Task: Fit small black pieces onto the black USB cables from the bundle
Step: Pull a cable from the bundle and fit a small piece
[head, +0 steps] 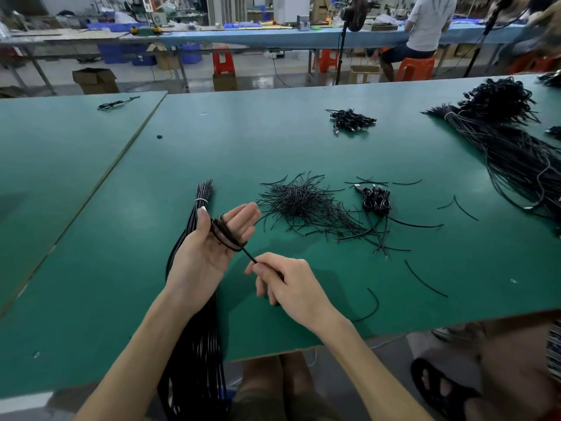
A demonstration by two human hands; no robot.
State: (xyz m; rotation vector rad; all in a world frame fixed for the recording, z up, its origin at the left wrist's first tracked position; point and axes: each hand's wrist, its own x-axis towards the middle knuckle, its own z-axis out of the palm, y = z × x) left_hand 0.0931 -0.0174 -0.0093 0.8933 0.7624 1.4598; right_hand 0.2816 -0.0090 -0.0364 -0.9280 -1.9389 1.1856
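Observation:
My left hand (pixel 212 247) is raised palm up with straight fingers, and a black cable (pixel 224 235) is coiled in several loops around them. From the coil the cable's free end runs down to my right hand (pixel 285 284), which pinches it between thumb and fingers. Behind my left hand lies the long bundle of black cables (pixel 200 205), tied with a white band and hanging over the table's front edge. A heap of short thin black pieces (pixel 303 202) lies just right of my hands.
Several coiled USB cables (pixel 376 202) lie beyond the heap, another small pile (pixel 350 120) farther back, and a big cable bundle (pixel 510 147) at the right. Loose black strands (pixel 425 278) lie scattered on the green table (pixel 212 141). A second person's sandalled foot (pixel 440 387) is at lower right.

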